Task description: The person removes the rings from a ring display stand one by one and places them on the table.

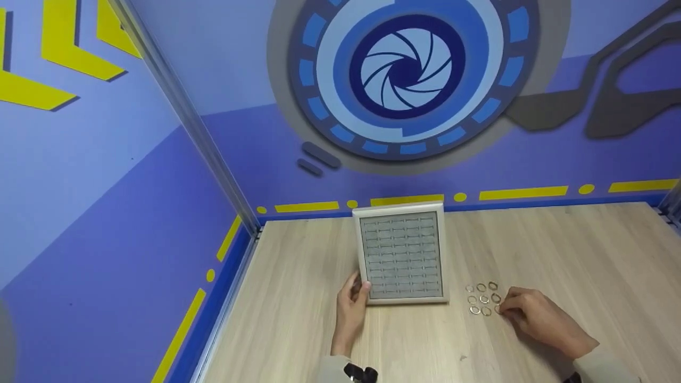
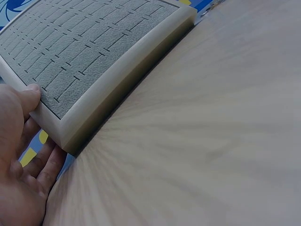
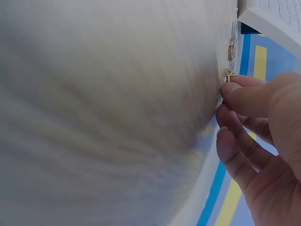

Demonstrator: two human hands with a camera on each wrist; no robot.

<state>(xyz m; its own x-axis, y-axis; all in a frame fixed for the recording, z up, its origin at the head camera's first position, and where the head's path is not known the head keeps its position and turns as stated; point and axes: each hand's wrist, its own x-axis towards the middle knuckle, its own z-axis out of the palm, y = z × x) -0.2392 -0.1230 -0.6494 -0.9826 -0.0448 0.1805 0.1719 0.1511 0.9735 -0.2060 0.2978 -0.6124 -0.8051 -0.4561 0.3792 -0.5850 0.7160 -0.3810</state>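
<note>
A ring display tray with a pale frame [image 1: 446,255] and a grey slotted pad stands tilted up on the table. My left hand [image 1: 350,314] grips its lower left corner, thumb [image 2: 32,96] on the front of the frame and the other fingers behind and under it. The pad's slots show no rings. To the right of the tray, several rings [image 1: 483,299] lie in neat rows on the wood. My right hand [image 1: 542,322] pinches a gold-coloured ring [image 3: 228,75] between thumb and index finger at the lower right of the group, low over the table.
The light wooden table [image 1: 298,266] meets a blue wall [image 1: 239,159] with yellow marks at the back. Another blue panel [image 1: 133,239] rises on the left, joined by a metal post [image 1: 213,159]. A dark band [image 1: 362,372] circles the left wrist.
</note>
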